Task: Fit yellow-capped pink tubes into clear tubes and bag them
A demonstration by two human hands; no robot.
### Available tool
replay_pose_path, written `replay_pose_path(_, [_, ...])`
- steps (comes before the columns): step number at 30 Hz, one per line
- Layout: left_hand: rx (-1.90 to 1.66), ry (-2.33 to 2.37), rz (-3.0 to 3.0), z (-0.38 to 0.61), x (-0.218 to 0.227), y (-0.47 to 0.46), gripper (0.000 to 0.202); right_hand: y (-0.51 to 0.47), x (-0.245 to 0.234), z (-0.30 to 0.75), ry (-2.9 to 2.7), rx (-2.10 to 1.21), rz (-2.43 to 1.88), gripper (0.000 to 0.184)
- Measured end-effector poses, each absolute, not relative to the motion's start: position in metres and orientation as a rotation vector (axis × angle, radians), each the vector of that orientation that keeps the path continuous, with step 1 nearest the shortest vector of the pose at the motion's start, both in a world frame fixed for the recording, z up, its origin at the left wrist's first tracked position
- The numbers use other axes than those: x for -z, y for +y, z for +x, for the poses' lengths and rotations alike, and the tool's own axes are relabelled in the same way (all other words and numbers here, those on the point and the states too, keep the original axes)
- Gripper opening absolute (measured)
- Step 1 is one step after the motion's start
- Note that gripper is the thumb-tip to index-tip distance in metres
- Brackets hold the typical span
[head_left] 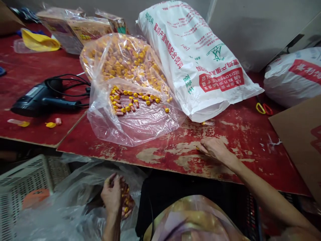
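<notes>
My right hand [214, 149] is closed in a pinch just over the worn red tabletop. A small yellow cap [198, 148] peeks out at its fingertips; whatever else it holds is hidden. Below the table edge, my left hand [111, 189] has its fingers curled together, and what they hold, if anything, cannot be made out. Beside it, an open clear plastic bag [82, 190] holds small pink tubes with yellow caps [127, 202]. On the table lies a large clear bag [150, 127] full of similar yellow-capped pink tubes [125, 60], some spread near its mouth.
A white printed sack [190, 53] leans behind the bag. Left are a heat gun [42, 97] and loose tubes. Scissors [263, 108], another sack [296, 77] and a cardboard box [301, 144] stand right. A clear tube [208, 123] lies by the sack; a plastic crate [22, 180] stands below.
</notes>
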State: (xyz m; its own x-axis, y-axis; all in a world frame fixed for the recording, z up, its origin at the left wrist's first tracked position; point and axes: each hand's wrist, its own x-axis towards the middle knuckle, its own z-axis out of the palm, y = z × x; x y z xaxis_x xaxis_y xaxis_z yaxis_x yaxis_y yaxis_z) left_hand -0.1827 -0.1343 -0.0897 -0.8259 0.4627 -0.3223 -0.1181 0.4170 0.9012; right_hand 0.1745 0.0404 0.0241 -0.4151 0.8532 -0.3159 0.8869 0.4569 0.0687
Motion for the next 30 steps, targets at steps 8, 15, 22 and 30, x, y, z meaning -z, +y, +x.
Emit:
replay_pose_path(8, [-1.072, 1.168, 0.509, -0.046, 0.000, -0.063, 0.031, 0.044, -0.019, 0.152, 2.337, 0.245, 1.450, 0.024])
replay_pose_path(15, [-0.888, 0.844, 0.133, 0.016, 0.014, -0.037, 0.034, 0.038, -0.012, 0.155, 2.338, 0.275, 1.694, 0.028])
replay_pose_path(22, [-1.124, 0.790, -0.011, 0.025, 0.015, -0.033, 0.025, -0.011, 0.008, 0.160, 2.990, 0.432, 1.535, 0.030])
replay_pose_path(30, [-1.062, 0.868, 0.021, 0.011, 0.011, -0.041, 0.031, 0.076, 0.005, 0.221, 2.531, -0.137, 1.864, 0.030])
